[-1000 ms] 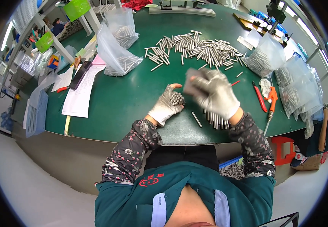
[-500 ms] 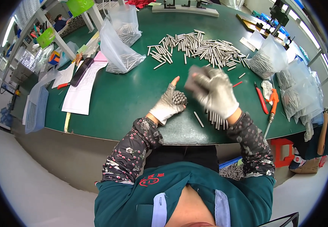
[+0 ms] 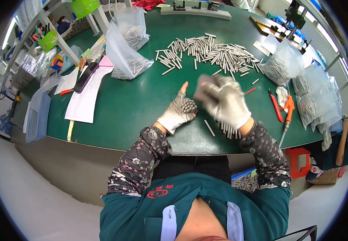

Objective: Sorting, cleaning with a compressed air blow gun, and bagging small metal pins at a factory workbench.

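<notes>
Gloved with the fingertips bare, my left hand (image 3: 176,113) is closed round a bundle of metal pins (image 3: 189,106), whose round ends face up in a tight cluster. The thumb sticks up and away. My right hand (image 3: 232,103), in the same kind of glove, grips a flat brownish-grey pad (image 3: 203,89) beside the bundle, slightly apart from it; motion blurs the pad, so its kind is unclear. Partly under my right wrist lies a row of pins (image 3: 229,131). A single pin (image 3: 209,128) rests between my hands. Beyond them spreads a loose pile of pins (image 3: 220,52).
Clear bags of pins stand at left (image 3: 127,66) and right (image 3: 280,64) on the green table (image 3: 142,108). Red-handled pliers (image 3: 275,105) and an orange air gun (image 3: 288,107) lie at right. Papers (image 3: 83,102) and a dark phone (image 3: 86,76) lie left. Someone's arm (image 3: 342,140) shows far right.
My right hand and the pad have shifted slightly left and nearer. My left hand keeps its grip on the bundle, almost unmoved.
</notes>
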### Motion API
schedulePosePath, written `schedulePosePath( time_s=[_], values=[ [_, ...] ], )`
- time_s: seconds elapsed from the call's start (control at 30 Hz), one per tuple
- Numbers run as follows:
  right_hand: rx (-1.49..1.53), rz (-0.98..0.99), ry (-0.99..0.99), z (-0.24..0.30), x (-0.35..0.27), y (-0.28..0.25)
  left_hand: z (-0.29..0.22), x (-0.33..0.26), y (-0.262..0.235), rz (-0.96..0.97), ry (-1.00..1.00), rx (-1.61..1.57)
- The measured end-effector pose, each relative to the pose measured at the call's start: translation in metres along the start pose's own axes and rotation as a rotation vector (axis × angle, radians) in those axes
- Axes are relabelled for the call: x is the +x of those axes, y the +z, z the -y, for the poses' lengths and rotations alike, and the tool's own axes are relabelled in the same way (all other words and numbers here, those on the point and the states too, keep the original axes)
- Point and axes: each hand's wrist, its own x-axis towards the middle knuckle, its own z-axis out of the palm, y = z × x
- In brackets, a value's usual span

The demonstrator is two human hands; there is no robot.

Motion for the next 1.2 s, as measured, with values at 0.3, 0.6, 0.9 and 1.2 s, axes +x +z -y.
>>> schedulePosePath(
  time_s=[0.3,0.6,0.9,1.2],
  values=[
    [0.080,0.007,-0.130,0.019,-0.004,0.010,0.012,0.007,0.000,-0.047,0.120,0.061],
    [-0.026,0.030,-0.013,0.012,-0.003,0.011,0.007,-0.002,-0.001,0.041,0.107,-0.149],
    [-0.392,-0.069,0.163,-0.019,0.002,0.007,0.013,0.009,0.004,-0.061,0.244,0.278],
    [-0.087,-0.010,0.100,-0.006,0.005,0.005,0.012,0.011,-0.002,-0.047,0.043,0.096]
  ],
)
